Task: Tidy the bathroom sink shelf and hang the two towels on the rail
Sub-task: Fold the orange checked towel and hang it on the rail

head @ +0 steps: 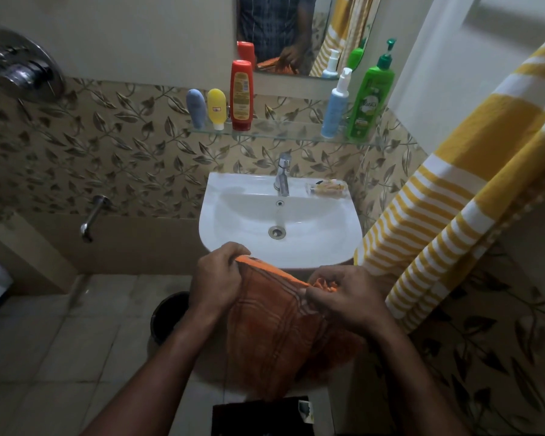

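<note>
Left hand, right hand: orange towel, seemingly taut.

Left hand: fingers curled, gripping orange towel edge | Right hand: thumb and fingers pinching same edge | Both forearms: extended forward, converging

A single wide-angle camera worn on the person's head gives the only view. It looks forward and steeply down, squarely facing the wall that carries the white sink, the glass shelf above it and the mirror, whose upper part the top edge cuts off. The left hand and right hand, gripping an orange towel, sit close under the lens at lower centre. The floor fills the lower left, and a yellow striped towel crosses the right side.
</note>
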The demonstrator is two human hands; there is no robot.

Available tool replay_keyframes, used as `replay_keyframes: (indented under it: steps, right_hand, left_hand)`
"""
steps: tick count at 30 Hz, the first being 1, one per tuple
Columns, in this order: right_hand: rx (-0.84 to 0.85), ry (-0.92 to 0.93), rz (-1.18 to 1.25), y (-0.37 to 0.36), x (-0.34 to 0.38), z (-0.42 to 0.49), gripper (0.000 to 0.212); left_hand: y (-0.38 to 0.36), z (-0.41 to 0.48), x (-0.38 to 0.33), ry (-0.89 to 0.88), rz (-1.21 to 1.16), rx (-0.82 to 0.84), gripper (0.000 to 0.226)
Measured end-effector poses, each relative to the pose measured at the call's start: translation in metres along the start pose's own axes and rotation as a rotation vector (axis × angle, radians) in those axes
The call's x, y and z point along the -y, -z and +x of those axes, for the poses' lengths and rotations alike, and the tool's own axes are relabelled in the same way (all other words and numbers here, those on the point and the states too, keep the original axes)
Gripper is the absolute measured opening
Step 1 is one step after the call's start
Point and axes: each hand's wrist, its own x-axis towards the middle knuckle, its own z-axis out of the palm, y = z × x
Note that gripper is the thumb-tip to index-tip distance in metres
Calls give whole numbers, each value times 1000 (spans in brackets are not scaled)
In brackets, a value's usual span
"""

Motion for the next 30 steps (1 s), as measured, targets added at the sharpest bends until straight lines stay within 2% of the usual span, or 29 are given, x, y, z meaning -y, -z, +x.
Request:
replay_keyframes:
  steps: [3, 5, 7, 9, 11, 14, 16, 18, 20, 21, 23, 24, 25, 26, 28, 30]
  right_hand:
    - [64, 23, 336, 6, 1, -1, 15]
    - [60, 3, 318, 5, -4, 2, 15]
    - [47, -23, 137, 2, -8, 5, 15]
    - [50, -32, 240, 3, -11, 5, 15]
    - [69, -35, 382, 5, -12, 1, 15]
    - [79, -43, 355, 1, -13, 0, 15]
    - [81, -53, 347, -4, -12, 0, 14]
    - [71, -50, 353, -7, -11, -1, 14]
    - [69, -41, 348, -10, -10, -1, 14]
    - [71, -40, 352, -11, -9, -1, 14]
    - [74, -29, 357, -11, -7, 1, 13]
    - [75, -26, 369, -10, -6, 1, 14]
    - [75, -18, 384, -9, -5, 1, 15]
    - [72, -13, 389, -8, -4, 2, 15]
    - [34, -10, 394, -6, -5, 2, 11]
    - [-16, -18, 427, -4, -6, 1, 10]
  left_hand:
    - [0, 3, 7, -90, 85, -36, 21]
    - [-2, 5, 11, -128, 199, 8, 18]
    - [0, 7, 12, -133, 178, 4, 21]
    - [4, 9, 14, -189, 166, -43, 24]
    - [9, 14, 23, -241, 371, -8, 21]
    - [9, 15, 37, -94, 639, 144, 20]
    - [4, 7, 39, -60, 661, 120, 21]
    - [-5, 0, 37, -114, 657, 17, 26]
    - [-13, -6, 27, -186, 493, -24, 33]
    - [-16, -8, 20, -222, 326, 35, 38]
    - [-18, -13, -2, -226, -49, 353, 40]
    - [-20, -16, -11, -179, -207, 534, 36]
    - [-24, -19, -16, -119, -313, 646, 30]
    - [-28, -22, -17, -68, -377, 666, 24]
    - [-34, -27, -13, -3, -460, 601, 16]
    - [-36, -32, -12, 66, -591, 598, 19]
